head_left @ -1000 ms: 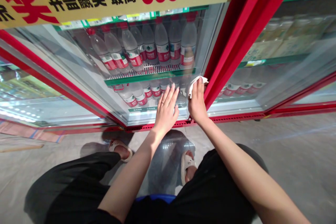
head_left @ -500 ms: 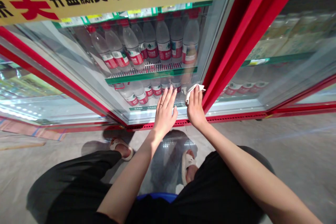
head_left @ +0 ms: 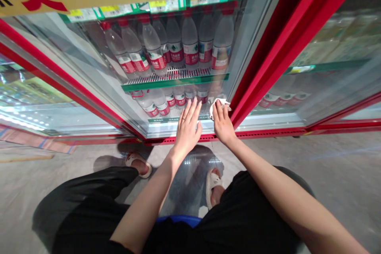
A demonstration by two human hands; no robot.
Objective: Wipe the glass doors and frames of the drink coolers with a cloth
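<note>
Your right hand [head_left: 224, 124] has its fingers extended over a white cloth [head_left: 219, 108] low on the glass door [head_left: 238, 83], beside the red frame [head_left: 268, 57], while your left hand [head_left: 188, 126], fingers slightly spread and holding nothing, seems to touch the glass.

Left hand [head_left: 188, 129] and right hand [head_left: 223, 125] outstretched

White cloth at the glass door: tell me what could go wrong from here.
The left hand, bare and spread at the glass door, could leave fingerprints. Its ring might scratch the glass if it rubs. The right hand has the white cloth close to the red frame, so its fingers may knock that edge.
</note>
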